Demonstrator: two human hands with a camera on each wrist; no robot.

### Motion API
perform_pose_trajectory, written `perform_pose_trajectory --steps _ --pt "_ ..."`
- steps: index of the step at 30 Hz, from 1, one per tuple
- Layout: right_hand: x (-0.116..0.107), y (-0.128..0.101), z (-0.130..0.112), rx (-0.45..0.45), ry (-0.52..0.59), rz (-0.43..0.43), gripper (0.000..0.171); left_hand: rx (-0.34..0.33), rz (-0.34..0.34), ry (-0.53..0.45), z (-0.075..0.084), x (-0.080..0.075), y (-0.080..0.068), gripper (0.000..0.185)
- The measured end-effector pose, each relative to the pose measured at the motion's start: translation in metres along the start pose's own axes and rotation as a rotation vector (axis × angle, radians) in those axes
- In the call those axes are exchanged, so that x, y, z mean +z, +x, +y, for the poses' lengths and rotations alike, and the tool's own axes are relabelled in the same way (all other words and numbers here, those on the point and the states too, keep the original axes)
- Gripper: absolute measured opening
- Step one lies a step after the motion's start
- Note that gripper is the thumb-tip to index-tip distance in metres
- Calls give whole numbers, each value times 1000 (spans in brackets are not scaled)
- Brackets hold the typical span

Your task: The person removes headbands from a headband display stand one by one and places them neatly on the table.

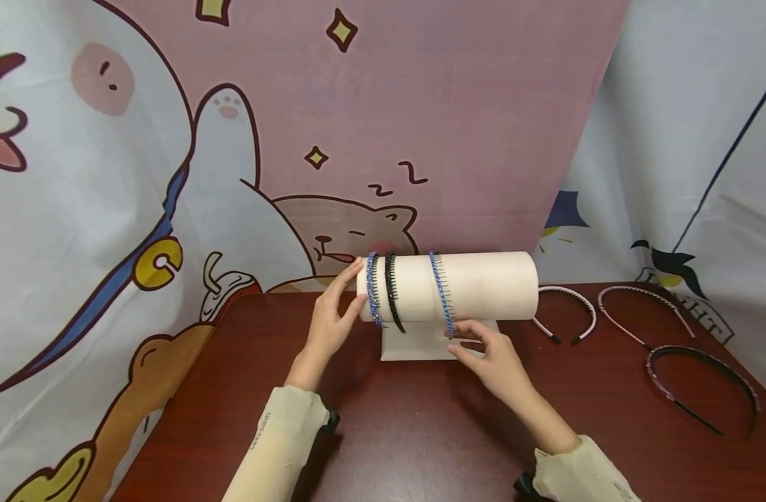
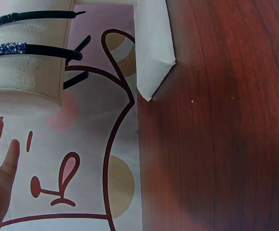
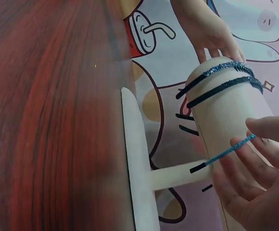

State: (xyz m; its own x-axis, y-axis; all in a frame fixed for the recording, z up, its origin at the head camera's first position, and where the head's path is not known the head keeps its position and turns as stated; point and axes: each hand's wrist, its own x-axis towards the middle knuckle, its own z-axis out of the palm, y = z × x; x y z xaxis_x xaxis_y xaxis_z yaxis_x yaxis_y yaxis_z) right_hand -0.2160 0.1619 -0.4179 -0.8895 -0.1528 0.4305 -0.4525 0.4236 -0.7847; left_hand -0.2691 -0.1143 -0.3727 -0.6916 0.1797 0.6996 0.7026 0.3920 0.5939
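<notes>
A cream display roll lies sideways on a stand with a flat base. Around its left part sit a glittery dark blue headband and a black headband. Nearer the middle, a bright blue toothed headband goes over the roll, its front end hanging down. My left hand rests against the roll's left end, fingers extended. My right hand is at the bright blue headband's lower end, index fingertip right beside it and thumb held apart. In the right wrist view, the fingers overlap that headband.
On the right of the brown table lie a white headband, a pale beaded headband and a dark headband with a pinkish outer side. A printed cartoon cloth hangs right behind the roll.
</notes>
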Motion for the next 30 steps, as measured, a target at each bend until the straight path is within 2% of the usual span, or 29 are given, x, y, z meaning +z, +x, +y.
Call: perform_pose_trajectory --steps 5,10,15,18,25,30 --pt "-8 -2 1 1 -1 108 17 -1 -2 2 -1 0 -1 48" --pt "-16 -1 1 23 33 211 24 3 2 13 -1 0 -2 49" --pt "-24 1 0 75 -44 335 29 15 6 12 1 0 0 48" --pt "-30 1 0 99 -90 379 30 20 5 15 1 0 0 48" --pt "-43 0 -3 107 -160 439 30 24 18 18 -31 8 -1 51" --pt "-52 1 -3 86 -190 464 29 22 3 29 -39 7 -2 53"
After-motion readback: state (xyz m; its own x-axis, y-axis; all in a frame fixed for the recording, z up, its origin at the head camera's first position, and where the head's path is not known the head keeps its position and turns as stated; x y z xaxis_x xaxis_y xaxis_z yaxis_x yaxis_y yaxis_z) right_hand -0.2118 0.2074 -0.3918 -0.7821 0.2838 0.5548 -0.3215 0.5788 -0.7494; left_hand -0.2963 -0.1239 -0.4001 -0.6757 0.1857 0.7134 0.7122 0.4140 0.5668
